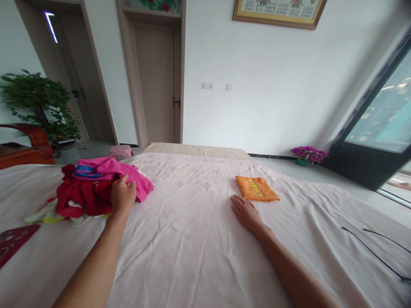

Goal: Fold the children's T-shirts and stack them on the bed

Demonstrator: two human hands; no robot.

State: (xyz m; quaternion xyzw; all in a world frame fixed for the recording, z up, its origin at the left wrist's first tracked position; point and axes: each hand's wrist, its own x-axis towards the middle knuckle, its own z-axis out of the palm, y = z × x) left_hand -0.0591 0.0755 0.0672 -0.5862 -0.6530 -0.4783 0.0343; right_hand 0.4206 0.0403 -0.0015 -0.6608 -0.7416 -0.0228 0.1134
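Observation:
My left hand (122,196) reaches out to a heap of clothes (86,192) on the left of the bed and its fingers close on the pink garment (111,169) on top. Under it lie dark red pieces and a pale yellow-trimmed one. My right hand (245,211) lies flat, fingers stretched out, on the pale pink sheet (192,239). Just beyond its fingertips sits a folded orange garment (257,188) with yellow lettering, not touched.
A dark red cloth (14,241) lies at the bed's left edge. A black cable (375,252) runs over the sheet at the right. Beyond the bed are a pink stool (121,151), a potted plant (35,102), purple flowers (308,155), doors and a window.

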